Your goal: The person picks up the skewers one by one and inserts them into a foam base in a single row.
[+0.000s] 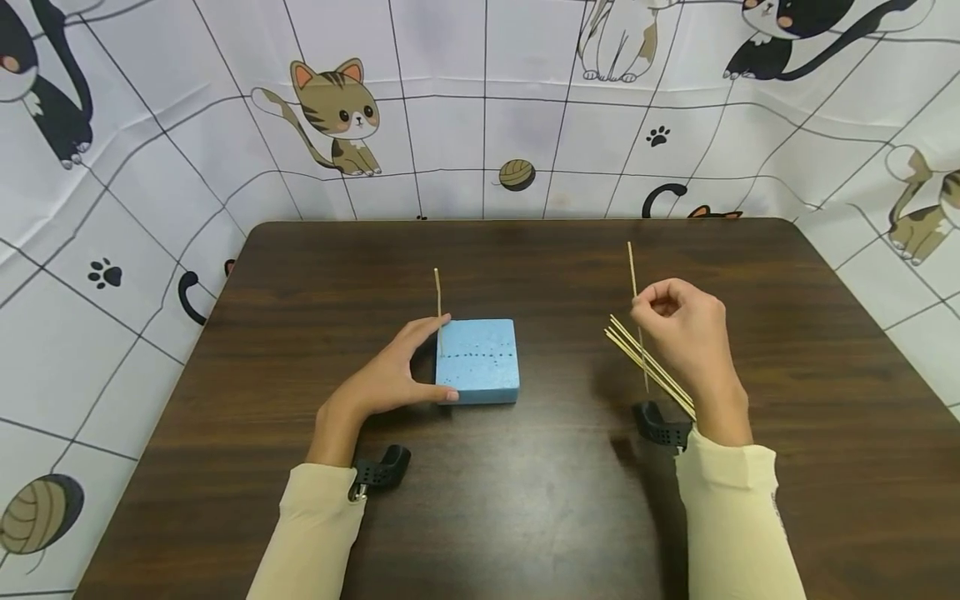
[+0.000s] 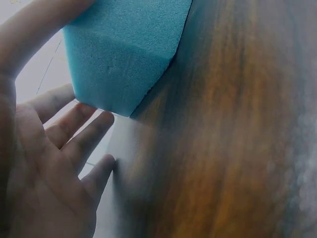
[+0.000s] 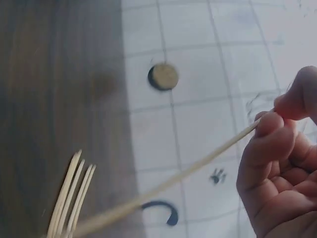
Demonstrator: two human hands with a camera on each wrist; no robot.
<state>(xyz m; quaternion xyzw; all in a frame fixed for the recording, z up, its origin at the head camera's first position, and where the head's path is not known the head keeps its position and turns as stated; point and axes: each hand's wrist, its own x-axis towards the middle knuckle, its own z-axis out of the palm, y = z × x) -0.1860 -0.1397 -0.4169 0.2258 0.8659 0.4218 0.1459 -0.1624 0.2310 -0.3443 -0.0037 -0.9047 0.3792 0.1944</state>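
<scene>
A square light-blue foam block point(image 1: 480, 367) with a row of small holes across its top lies on the table. My left hand point(image 1: 390, 371) holds it at its left side, thumb at the front edge and index finger at the back corner. One thin wooden skewer point(image 1: 438, 293) stands upright in the block near its left end. In the left wrist view, the other fingers spread beside the foam block point(image 2: 119, 64). To the right, my right hand point(image 1: 686, 333) pinches another skewer point(image 1: 632, 265) between thumb and fingertips, nearly upright. In the right wrist view this skewer point(image 3: 198, 164) slants down from the fingertips.
Several loose skewers point(image 1: 622, 346) lie on the brown wooden table point(image 1: 555, 467) under my right hand. Dark wrist mounts point(image 1: 386, 467) sit at both cuffs. Behind the table hangs a white cloth point(image 1: 450, 133) with cat prints and grid lines.
</scene>
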